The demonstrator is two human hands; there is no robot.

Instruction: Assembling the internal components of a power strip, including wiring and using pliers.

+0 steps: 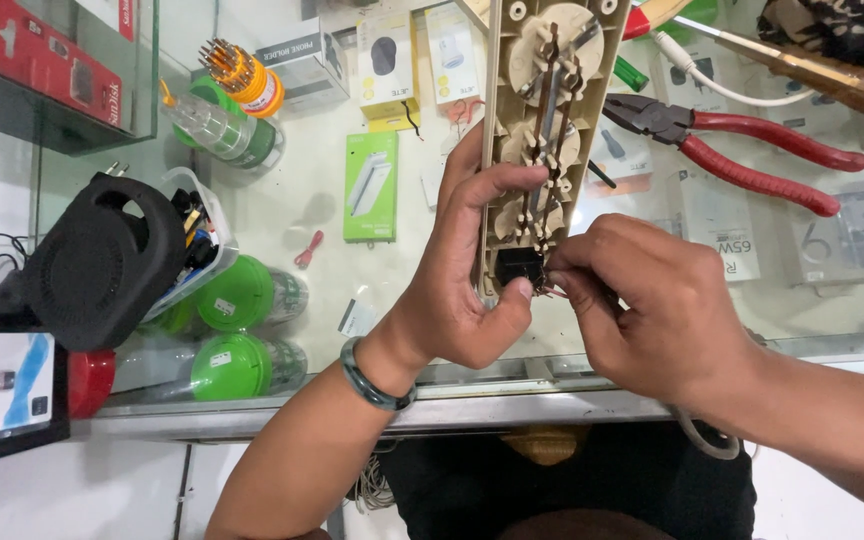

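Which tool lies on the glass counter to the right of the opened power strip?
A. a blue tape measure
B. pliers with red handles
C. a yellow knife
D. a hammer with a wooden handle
B: the pliers with red handles lie on the glass counter, to the right of the opened power strip that the left hand and the right hand work on.

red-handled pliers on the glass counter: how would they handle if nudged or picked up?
The red-handled steel pliers lie flat with the handles splayed, so they would probably slide on the glass counter top rather than roll. The metal jaw end looks dense, so they are likely head-heavy when lifted by the handles. The handles would probably swing at the pivot if only one is held.
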